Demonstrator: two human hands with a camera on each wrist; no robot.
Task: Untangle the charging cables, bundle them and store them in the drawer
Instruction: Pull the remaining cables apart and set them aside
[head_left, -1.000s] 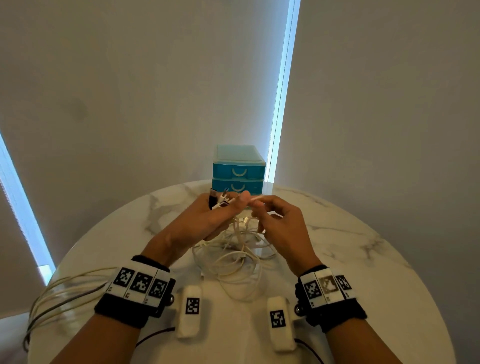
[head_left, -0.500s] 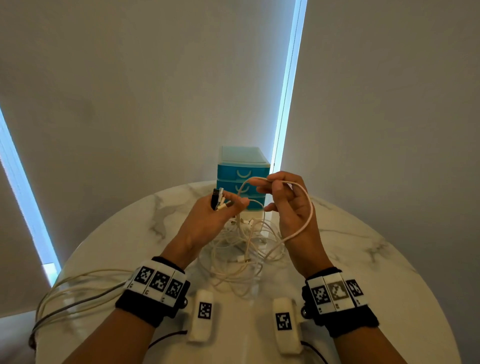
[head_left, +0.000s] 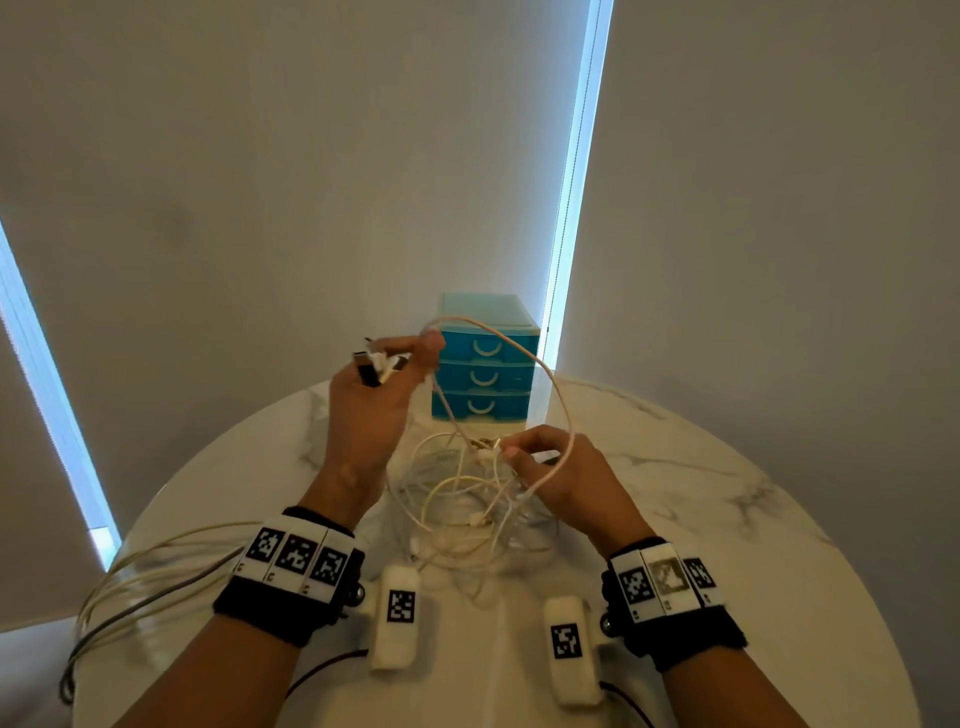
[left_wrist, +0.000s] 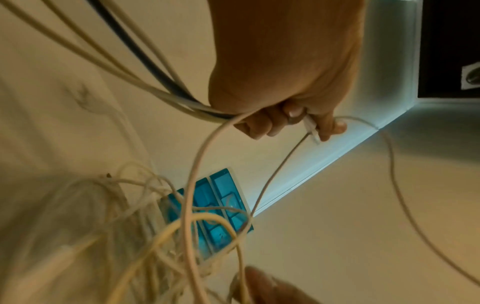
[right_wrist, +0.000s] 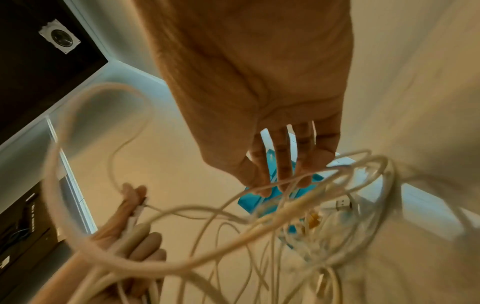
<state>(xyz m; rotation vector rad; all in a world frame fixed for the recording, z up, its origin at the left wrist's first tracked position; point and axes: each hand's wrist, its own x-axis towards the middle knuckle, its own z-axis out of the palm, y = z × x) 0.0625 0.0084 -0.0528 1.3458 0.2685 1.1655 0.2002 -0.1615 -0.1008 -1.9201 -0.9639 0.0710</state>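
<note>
— Cables (head_left: 467, 499) lie tangled at frame centre on the marble table (head_left: 701, 519), below the blue drawer unit (head_left: 485, 374).
— Hands?
— Left hand (head_left: 374, 395) clutches plugs; right hand (head_left: 566, 473) pinches one strand.

Drawer unit (head_left: 485, 376) at frame centre on the table (head_left: 727, 519), rear edge; cable tangle (head_left: 467, 504) directly below it, between left hand (head_left: 371, 400) at centre-left and right hand (head_left: 566, 475) at centre-right.
</note>
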